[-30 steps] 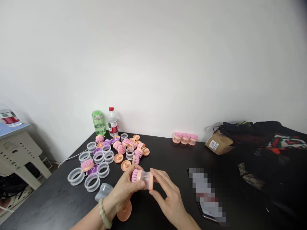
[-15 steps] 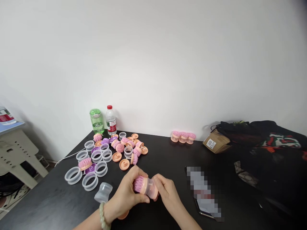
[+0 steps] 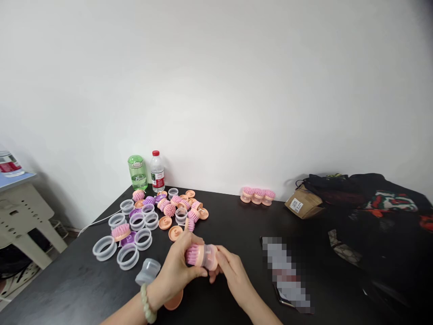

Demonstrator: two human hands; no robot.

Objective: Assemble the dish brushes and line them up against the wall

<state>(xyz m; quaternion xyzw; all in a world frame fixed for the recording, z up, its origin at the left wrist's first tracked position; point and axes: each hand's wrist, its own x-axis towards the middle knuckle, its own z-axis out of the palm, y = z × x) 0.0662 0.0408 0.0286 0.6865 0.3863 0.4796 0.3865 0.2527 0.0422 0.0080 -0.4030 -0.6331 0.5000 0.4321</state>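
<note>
Between my hands is a scrubbing brush (image 3: pixel 202 256) with pink bristles, a peach collar and a clear waisted body, tilted on its side. My left hand (image 3: pixel 181 262), with a beaded bracelet at the wrist, is wrapped round its bristle end. The fingers of my right hand (image 3: pixel 232 271) grip its peach base end. A clear plastic sleeve (image 3: pixel 148 271) lies beside my left wrist. Partly hidden under that wrist is a peach disc (image 3: pixel 174 300). Loose pink brush heads (image 3: pixel 169 210), clear rings (image 3: pixel 127 256) and peach caps (image 3: pixel 165 222) are spread beyond my left hand.
Three assembled brushes (image 3: pixel 257 196) stand in a row by the wall. A green bottle (image 3: pixel 137 173) and a red-capped water bottle (image 3: pixel 157 171) are at the back left. To the right are a phone (image 3: pixel 286 273), a brown paper bag (image 3: pixel 303 201) and dark cloth (image 3: pixel 365 243).
The brush has shifted slightly left and turned closer to level. My right hand's fingers have moved at the base, some now showing below it. My left hand keeps its hold.
</note>
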